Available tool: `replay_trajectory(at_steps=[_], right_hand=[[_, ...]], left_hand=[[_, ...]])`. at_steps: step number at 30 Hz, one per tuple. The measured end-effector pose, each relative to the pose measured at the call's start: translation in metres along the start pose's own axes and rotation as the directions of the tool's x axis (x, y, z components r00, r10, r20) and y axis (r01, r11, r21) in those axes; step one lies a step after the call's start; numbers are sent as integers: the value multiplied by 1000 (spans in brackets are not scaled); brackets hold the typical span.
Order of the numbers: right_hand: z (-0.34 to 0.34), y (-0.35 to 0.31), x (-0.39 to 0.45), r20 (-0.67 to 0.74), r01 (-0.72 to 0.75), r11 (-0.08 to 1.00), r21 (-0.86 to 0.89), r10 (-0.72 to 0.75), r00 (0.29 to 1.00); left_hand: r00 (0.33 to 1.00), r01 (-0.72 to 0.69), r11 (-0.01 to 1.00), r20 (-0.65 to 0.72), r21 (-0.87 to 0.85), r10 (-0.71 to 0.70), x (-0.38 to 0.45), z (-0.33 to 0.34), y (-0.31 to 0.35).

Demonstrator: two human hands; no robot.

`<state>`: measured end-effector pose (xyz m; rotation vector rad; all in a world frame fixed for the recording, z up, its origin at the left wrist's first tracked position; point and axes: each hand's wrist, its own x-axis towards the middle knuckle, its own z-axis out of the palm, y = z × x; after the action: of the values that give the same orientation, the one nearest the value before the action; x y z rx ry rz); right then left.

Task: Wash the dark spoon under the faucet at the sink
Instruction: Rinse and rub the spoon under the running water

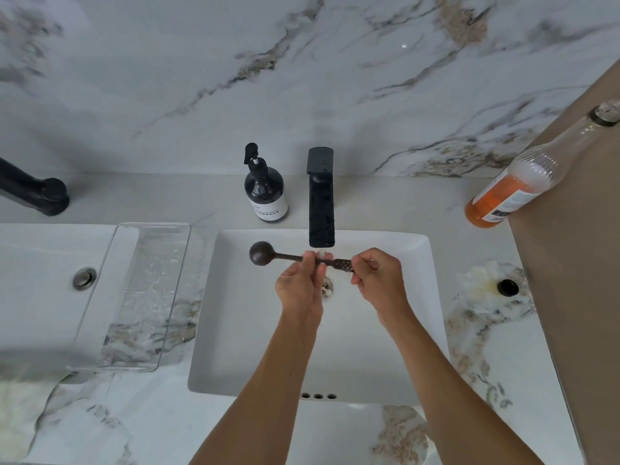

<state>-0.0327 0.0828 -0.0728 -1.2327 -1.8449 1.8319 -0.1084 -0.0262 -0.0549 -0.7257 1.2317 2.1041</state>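
Both hands, left hand [299, 286] and right hand [375, 275], pinched the dark spoon [295, 258] under the faucet [321, 209]. The washing step was on. Next, rubbing the round end seemed needed.

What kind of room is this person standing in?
Most likely a bathroom or washroom vanity. A white basin is sunk into a marble-patterned counter, a black faucet stands behind it, and a dark pump soap bottle sits alongside.

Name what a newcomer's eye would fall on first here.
A dark long-handled spoon held across the white rectangular sink, under the black box-shaped faucet: left hand mid-handle, right hand at its end. Left of the faucet stands a dark pump soap bottle.
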Motion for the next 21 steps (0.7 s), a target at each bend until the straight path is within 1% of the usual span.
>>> replay_trajectory(at_steps=[2,4,8,12,15,17,19,21], right_hand=[[-15,-1,5,-31,-14,999,37,15,999],[-16,-1,6,-47,-13,999,34,15,999],[14,-3,1,-39,21,999,-34,-22,999],[26,-4,3,-56,25,999,-30,-27,998],[38,-4,1,-12,62,994,-94,-63,998],[44,-5,-1,27,64,991,-122,-61,998],[44,-6,-2,96,58,993,-107,-48,994],[41,-9,-3,177,48,998,-49,-39,984]], left_hand=[[999,-31,995,-33,-92,28,9,-6,14],[998,-57,993,-46,-103,53,12,-5,18],[999,-28,998,-15,60,29,1,3,-4],[999,-12,994,-37,107,16,0,-5,-6],[1000,-7,990,-6,141,8,-1,-10,-5],[1000,-13,988,12,154,11,-2,-11,-5],[999,-32,989,26,145,29,-3,-12,-2],[998,-50,991,31,126,47,-1,-15,3]])
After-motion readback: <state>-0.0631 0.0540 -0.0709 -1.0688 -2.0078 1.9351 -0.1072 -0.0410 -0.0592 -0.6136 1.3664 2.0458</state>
